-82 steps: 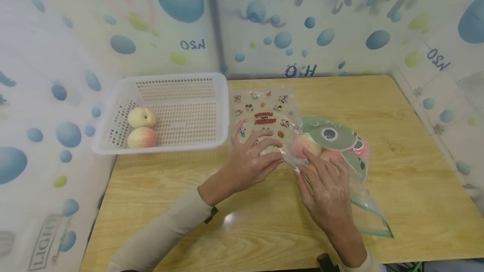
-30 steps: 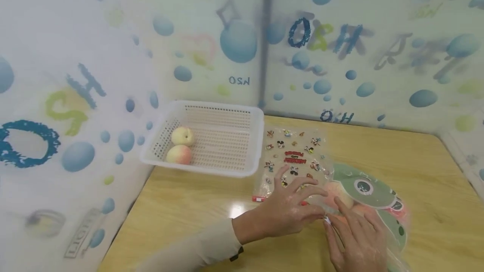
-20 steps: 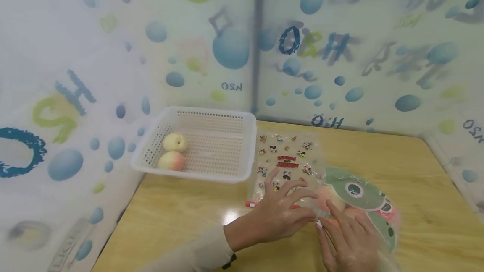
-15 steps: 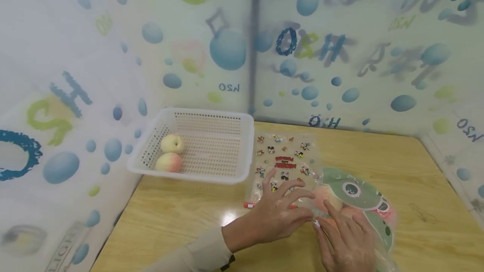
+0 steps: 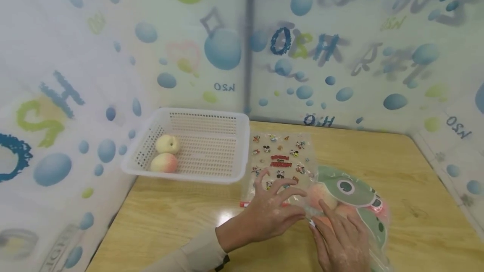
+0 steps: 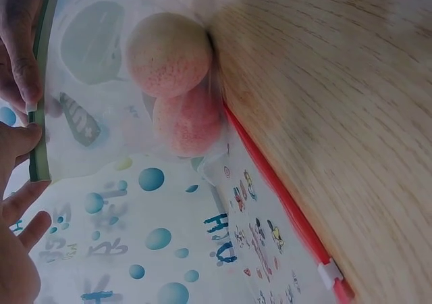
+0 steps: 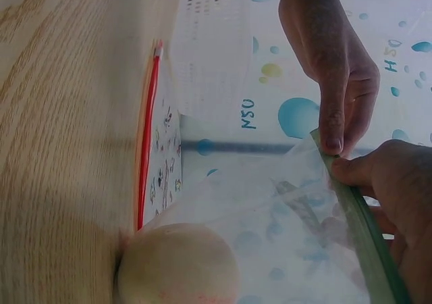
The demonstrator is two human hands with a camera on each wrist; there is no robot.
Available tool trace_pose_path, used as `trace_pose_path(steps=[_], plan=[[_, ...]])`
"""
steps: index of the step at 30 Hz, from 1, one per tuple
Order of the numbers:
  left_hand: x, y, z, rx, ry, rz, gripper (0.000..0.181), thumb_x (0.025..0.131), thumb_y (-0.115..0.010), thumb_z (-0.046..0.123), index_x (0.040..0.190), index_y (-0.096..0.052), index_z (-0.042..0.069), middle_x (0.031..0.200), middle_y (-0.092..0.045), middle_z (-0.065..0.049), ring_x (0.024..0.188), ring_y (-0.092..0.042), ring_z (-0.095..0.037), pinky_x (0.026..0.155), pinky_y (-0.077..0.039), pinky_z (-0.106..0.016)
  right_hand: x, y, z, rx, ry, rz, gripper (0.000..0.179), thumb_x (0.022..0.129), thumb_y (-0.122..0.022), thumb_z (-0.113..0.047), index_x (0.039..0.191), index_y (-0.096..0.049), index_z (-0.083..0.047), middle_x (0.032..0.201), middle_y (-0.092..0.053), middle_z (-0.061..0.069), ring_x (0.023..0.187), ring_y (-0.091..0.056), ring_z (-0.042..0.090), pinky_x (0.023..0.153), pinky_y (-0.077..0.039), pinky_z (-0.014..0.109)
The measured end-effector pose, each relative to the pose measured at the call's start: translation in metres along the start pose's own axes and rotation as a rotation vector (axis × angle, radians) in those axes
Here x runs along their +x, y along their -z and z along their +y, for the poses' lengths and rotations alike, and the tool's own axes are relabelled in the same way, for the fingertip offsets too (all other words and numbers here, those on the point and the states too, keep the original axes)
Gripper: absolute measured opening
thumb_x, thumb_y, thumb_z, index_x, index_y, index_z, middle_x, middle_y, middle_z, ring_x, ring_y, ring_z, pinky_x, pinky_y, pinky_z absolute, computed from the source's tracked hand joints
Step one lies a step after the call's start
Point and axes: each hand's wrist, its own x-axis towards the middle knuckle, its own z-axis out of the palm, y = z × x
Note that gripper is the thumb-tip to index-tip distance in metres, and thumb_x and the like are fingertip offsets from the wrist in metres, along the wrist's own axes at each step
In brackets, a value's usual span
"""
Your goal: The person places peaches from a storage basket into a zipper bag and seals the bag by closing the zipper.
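A clear zip bag [image 5: 359, 192] with a green printed frog-like face holds several peaches [image 5: 321, 196]; its green zip edge [image 6: 40, 142] is raised off the table. My left hand [image 5: 268, 209] pinches one end of that edge between thumb and finger, the other fingers spread. Close beside it, my right hand [image 5: 342, 242] pinches the edge at the small white slider [image 5: 311, 223]. In the right wrist view the thumbs of both hands nearly meet on the strip. Whether the zip is closed along its length cannot be seen.
A white perforated basket [image 5: 242, 167] with two peaches [image 5: 164, 163] stands at the left. A flat clear bag with cartoon prints and a red zip [image 5: 281, 158] lies behind my left hand. The wooden table [image 5: 427, 213] meets patterned walls at the back and sides.
The head view has tilted up and turned left. My right hand, with the slider, has come a little closer to my left hand. Both hands keep pinching the bag's edge.
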Motion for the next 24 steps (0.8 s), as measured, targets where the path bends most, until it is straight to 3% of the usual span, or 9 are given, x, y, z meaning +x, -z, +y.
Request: trace_pose_path(steps=[13, 16, 19, 20, 24], plan=[[-0.001, 0.001, -0.003, -0.011, 0.003, 0.005, 0.008, 0.092, -0.074, 0.04, 0.089, -0.078, 0.034, 0.124, -0.065, 0.008, 0.128, -0.05, -0.02, 0.108, -0.017, -0.072, -0.013, 0.006, -0.005, -0.03, -0.114, -0.132, 0.047, 0.106, -0.047, -0.036, 0.091, -0.076, -0.002, 0.12, -0.07, 0.019, 0.081, -0.065, 0.036, 0.083, -0.038, 0.051], [-0.002, 0.0, -0.003, -0.008, 0.007, 0.003, 0.009, 0.093, -0.073, 0.041, 0.089, -0.078, 0.035, 0.124, -0.066, 0.008, 0.128, -0.05, -0.019, 0.109, -0.017, -0.071, -0.013, 0.006, -0.005, -0.023, -0.108, -0.123, 0.046, 0.106, -0.048, -0.035, 0.091, -0.076, -0.001, 0.12, -0.07, 0.019, 0.082, -0.065, 0.037, 0.099, -0.039, 0.043], [-0.002, 0.0, -0.003, -0.005, 0.01, 0.005, 0.009, 0.092, -0.073, 0.041, 0.088, -0.079, 0.035, 0.123, -0.066, 0.009, 0.127, -0.05, -0.019, 0.109, -0.017, -0.071, -0.013, 0.006, -0.005, -0.006, -0.1, -0.118, 0.045, 0.106, -0.049, -0.033, 0.092, -0.075, 0.0, 0.121, -0.069, 0.021, 0.087, -0.065, 0.039, 0.114, -0.03, 0.037], [-0.002, 0.0, -0.003, -0.003, 0.012, 0.006, 0.009, 0.092, -0.073, 0.041, 0.088, -0.079, 0.035, 0.123, -0.066, 0.009, 0.127, -0.05, -0.019, 0.108, -0.017, -0.071, -0.013, 0.006, -0.004, -0.001, -0.096, -0.11, 0.044, 0.106, -0.049, -0.033, 0.092, -0.074, 0.001, 0.12, -0.069, 0.021, 0.088, -0.065, 0.04, 0.117, -0.026, 0.036], [-0.002, 0.0, -0.004, -0.001, 0.014, 0.011, 0.008, 0.092, -0.074, 0.041, 0.088, -0.079, 0.036, 0.123, -0.066, 0.009, 0.127, -0.05, -0.018, 0.107, -0.019, -0.072, -0.013, 0.006, -0.003, 0.01, -0.074, -0.077, 0.044, 0.106, -0.049, -0.031, 0.091, -0.073, 0.002, 0.119, -0.069, 0.023, 0.09, -0.065, 0.042, 0.116, -0.027, 0.034]])
